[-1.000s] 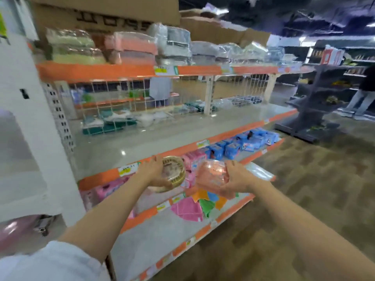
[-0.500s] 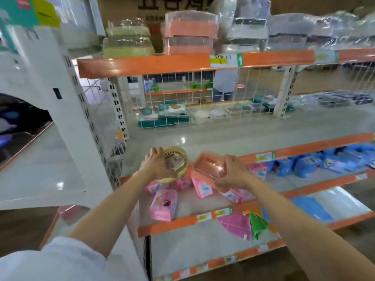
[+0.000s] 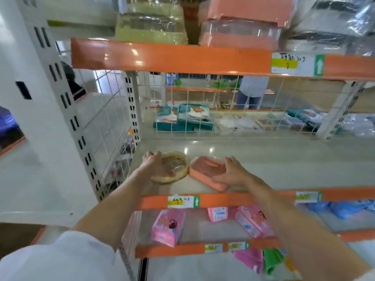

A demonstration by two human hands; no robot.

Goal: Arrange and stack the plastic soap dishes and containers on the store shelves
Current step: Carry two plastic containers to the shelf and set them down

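A round beige soap dish [image 3: 174,169] in clear wrap lies on the grey middle shelf [image 3: 284,159], near its front left corner. My left hand [image 3: 151,162] grips its left rim. Right beside it, touching or nearly so, sits a pink rectangular soap dish [image 3: 205,172], also wrapped. My right hand [image 3: 233,173] holds its right end, fingers curled over the top edge. Both dishes rest on the shelf just behind the orange front lip [image 3: 203,200].
Wrapped stacks of beige [image 3: 151,21], pink [image 3: 241,23] and grey containers fill the top shelf. A wire grid [image 3: 203,110] backs the middle shelf, with packaged goods and a person behind it. Pink packets [image 3: 168,226] lie on the lower shelf. A white upright [image 3: 67,110] stands at left.
Both hands moved forward and down, bringing the two dishes from mid-air in front of the shelves onto the middle shelf. The view swung left and closer to the shelving.
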